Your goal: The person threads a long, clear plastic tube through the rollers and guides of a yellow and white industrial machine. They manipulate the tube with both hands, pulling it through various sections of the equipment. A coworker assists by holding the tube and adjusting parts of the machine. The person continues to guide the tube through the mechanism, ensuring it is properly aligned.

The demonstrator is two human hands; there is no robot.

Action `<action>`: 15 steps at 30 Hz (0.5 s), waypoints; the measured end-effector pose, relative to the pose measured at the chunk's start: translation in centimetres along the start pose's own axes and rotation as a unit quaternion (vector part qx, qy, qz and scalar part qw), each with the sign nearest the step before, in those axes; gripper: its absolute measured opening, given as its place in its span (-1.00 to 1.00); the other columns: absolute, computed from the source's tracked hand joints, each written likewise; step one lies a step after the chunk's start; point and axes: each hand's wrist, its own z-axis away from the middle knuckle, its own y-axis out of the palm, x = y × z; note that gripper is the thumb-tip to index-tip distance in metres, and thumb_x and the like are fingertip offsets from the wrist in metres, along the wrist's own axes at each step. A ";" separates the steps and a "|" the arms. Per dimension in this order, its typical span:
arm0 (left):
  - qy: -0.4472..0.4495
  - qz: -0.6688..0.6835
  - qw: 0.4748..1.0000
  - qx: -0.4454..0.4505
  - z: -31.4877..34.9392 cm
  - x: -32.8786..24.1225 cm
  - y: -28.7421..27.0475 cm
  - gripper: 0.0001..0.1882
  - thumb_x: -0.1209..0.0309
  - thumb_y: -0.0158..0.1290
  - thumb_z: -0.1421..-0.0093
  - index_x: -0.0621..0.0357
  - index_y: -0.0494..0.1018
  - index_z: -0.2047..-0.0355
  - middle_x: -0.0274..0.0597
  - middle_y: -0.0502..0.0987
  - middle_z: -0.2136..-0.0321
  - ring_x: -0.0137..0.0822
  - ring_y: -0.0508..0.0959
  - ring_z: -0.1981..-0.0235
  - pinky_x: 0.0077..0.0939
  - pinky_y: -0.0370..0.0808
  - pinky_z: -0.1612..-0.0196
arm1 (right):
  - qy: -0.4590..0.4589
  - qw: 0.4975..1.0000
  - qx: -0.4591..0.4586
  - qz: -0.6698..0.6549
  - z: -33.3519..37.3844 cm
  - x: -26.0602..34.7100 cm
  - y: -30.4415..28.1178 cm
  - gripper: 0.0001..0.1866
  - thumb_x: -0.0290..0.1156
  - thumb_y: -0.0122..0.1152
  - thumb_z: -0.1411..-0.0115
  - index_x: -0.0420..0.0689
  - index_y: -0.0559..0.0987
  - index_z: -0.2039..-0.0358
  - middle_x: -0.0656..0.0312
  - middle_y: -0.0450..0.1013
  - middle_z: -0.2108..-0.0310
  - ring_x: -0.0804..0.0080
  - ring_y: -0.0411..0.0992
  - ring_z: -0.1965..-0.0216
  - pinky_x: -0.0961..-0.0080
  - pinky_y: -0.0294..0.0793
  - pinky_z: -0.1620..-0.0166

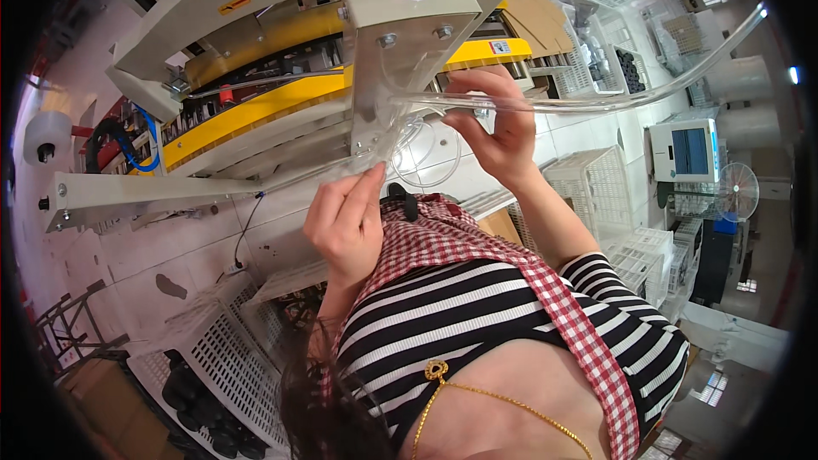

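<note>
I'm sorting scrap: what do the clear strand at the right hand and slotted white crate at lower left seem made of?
Clear strand: probably glossy, flexible plastic; see-through, curved, streaked with highlights. Film or tubing, unclear.
White crate: likely rigid moulded plastic, matte, with regular slots.

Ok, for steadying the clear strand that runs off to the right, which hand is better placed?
Probably the right. The right hand is raised at the clear strand, which crosses its fingers in this view. The left hand sits farther left and lower, fingertips pinched together near the checked apron.
</note>
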 end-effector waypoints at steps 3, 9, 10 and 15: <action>0.033 -0.012 0.999 -0.008 0.7 -0.2 0.7 -0.76 0.61 0.24 0.19 0.16 0.58 0.42 -0.32 0.45 0.61 -0.35 0.40 0.64 -0.52 0.33 0.58 | -0.008 0.999 0.013 -0.041 0.2 -0.2 -0.5 -0.66 -0.63 0.28 0.06 -0.27 0.48 0.21 0.13 0.46 0.33 0.38 0.43 0.38 0.54 0.39 0.30; 0.102 -0.028 0.994 0.007 2.2 -0.9 1.6 -0.76 0.57 0.23 0.17 0.13 0.58 0.40 -0.35 0.46 0.61 -0.41 0.41 0.66 -0.59 0.33 0.62 | 0.002 0.996 0.079 -0.041 0.3 -0.1 -1.3 -0.80 -0.70 0.17 -0.01 -0.34 0.46 0.30 0.04 0.46 0.38 0.36 0.46 0.43 0.57 0.42 0.36; 0.141 -0.025 0.990 -0.010 2.7 -1.1 1.9 -0.81 0.51 0.22 0.11 0.07 0.58 0.41 -0.39 0.46 0.60 -0.47 0.41 0.66 -0.66 0.36 0.62 | -0.005 0.996 0.083 -0.032 0.3 -0.1 -1.4 -0.80 -0.71 0.17 -0.01 -0.34 0.45 0.31 0.04 0.46 0.41 0.35 0.46 0.44 0.56 0.43 0.37; 0.043 0.068 0.990 0.112 5.2 -1.2 1.3 -0.87 0.47 0.24 0.11 0.12 0.52 0.51 -0.33 0.43 0.60 -0.38 0.44 0.59 -0.55 0.38 0.56 | -0.038 0.993 0.108 -0.005 0.1 -0.5 -1.1 -0.79 -0.62 0.24 0.00 -0.31 0.45 0.32 0.07 0.49 0.48 0.37 0.48 0.49 0.57 0.43 0.45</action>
